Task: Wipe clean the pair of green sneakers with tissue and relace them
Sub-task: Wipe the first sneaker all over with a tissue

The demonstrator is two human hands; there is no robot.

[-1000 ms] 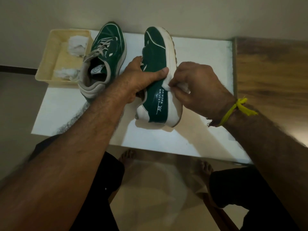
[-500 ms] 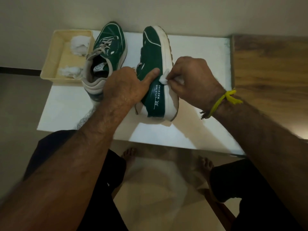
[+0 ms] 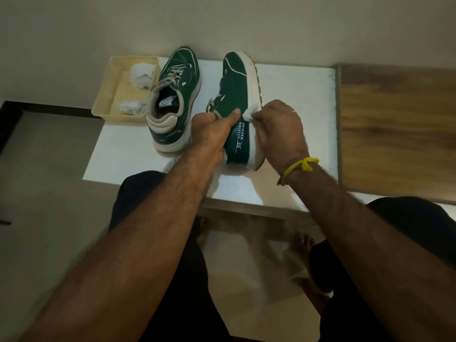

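Note:
A green sneaker with a white sole is tipped on its side on the white table. My left hand grips it at the collar, thumb lying across the green side. My right hand pinches a small white tissue against the sole's white edge near the middle of the shoe. The other green sneaker stands upright to the left, laced, with its heel toward me.
A cream tray at the table's far left corner holds two crumpled tissues. A wooden surface adjoins the table on the right. A wall runs behind. My knees and bare feet are below the table's near edge.
My right hand has slid the tissue along the sole edge toward the toe. The left hand keeps its grip on the tilted shoe, and the view has shifted.

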